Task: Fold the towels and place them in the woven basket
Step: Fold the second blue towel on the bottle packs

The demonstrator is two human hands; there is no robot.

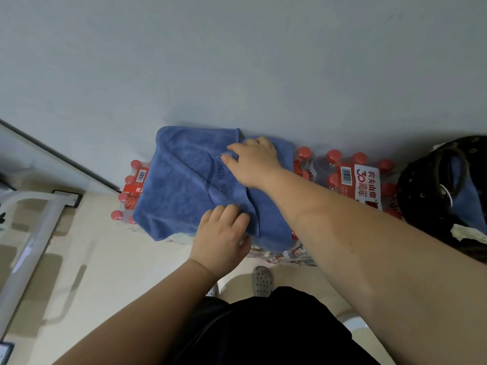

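Dim, flat indoor light, soft shadows on the floor (66, 259), wide-angle bending at edges

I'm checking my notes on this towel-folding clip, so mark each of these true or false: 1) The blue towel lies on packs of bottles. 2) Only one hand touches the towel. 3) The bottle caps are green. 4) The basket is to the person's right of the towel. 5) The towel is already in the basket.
1) True: the blue towel lies spread over the bottle packs.
2) False: the left hand is on its near edge and the right hand is on its far part.
3) False: the caps are red.
4) True: the dark woven basket stands at the right, beyond the bottles.
5) False: the towel is still on the bottle packs, outside the basket.
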